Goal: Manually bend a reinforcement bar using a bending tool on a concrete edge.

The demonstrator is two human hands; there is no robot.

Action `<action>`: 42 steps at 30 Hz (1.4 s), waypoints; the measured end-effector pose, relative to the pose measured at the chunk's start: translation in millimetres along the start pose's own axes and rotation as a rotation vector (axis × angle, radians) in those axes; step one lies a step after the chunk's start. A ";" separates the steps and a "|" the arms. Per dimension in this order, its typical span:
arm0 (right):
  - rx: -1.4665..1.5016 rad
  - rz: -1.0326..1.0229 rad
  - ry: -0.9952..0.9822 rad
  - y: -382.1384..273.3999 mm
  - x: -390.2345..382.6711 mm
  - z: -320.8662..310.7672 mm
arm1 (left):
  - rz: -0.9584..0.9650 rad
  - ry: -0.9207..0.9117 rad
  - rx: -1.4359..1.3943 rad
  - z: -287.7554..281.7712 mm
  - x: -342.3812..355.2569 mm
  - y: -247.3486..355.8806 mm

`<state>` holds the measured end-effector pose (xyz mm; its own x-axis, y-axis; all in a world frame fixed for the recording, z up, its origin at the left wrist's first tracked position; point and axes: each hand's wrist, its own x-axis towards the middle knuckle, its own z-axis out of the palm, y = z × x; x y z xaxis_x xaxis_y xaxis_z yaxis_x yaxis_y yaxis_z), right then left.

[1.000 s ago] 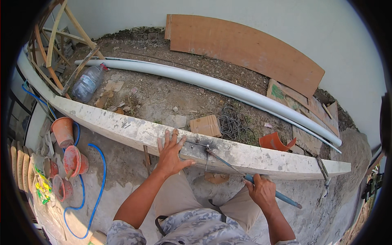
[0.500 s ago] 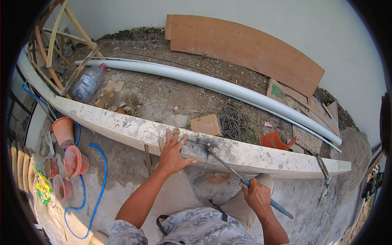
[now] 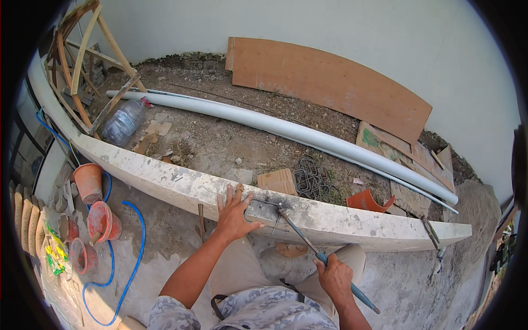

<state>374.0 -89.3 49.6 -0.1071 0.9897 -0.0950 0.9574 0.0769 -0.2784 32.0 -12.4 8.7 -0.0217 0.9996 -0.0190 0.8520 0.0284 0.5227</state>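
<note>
My left hand [image 3: 234, 216] lies flat on top of the pale concrete wall [image 3: 165, 177], fingers spread, next to a thin metal rod [image 3: 264, 202]. That rod runs along the wall top to a small metal pin [image 3: 280, 209], where a short part of it turns toward me. Gripped in my right hand [image 3: 334, 276] is the blue handle of a rebar bender [image 3: 300, 235], a long steel bar. Its far end meets the rod at the pin, on a dark stained patch. My right fingers wrap round the handle, over my right knee.
Beyond the wall lie a white pipe [image 3: 264, 120], tangled dark metal wire [image 3: 314, 179], a cardboard piece [image 3: 278, 181] and an orange curved piece [image 3: 369, 201]. Buckets [image 3: 89, 182] and a blue hose [image 3: 141, 231] sit at left. A clamp-like metal piece [image 3: 430, 231] straddles the wall's right end.
The bender's handle has swung a little left and toward me with my right hand. My left hand stays on the wall. The whole view has shifted slightly.
</note>
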 end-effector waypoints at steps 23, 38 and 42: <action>0.474 0.169 0.150 84.3 -13.5 66.8 | -0.390 0.039 -1.494 -21.9 -2.7 33.9; 0.454 0.124 0.108 94.7 -8.5 69.7 | -0.333 -0.030 -1.625 -12.8 -20.7 41.6; 0.428 0.124 0.116 90.6 -8.3 67.1 | -0.200 0.019 -1.714 -5.5 -39.7 38.4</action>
<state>443.6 -98.6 -39.0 0.0548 0.9972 -0.0518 0.7615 -0.0753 -0.6438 62.7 -51.0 34.2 -0.0655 0.9798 -0.1891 -0.6476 0.1024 0.7550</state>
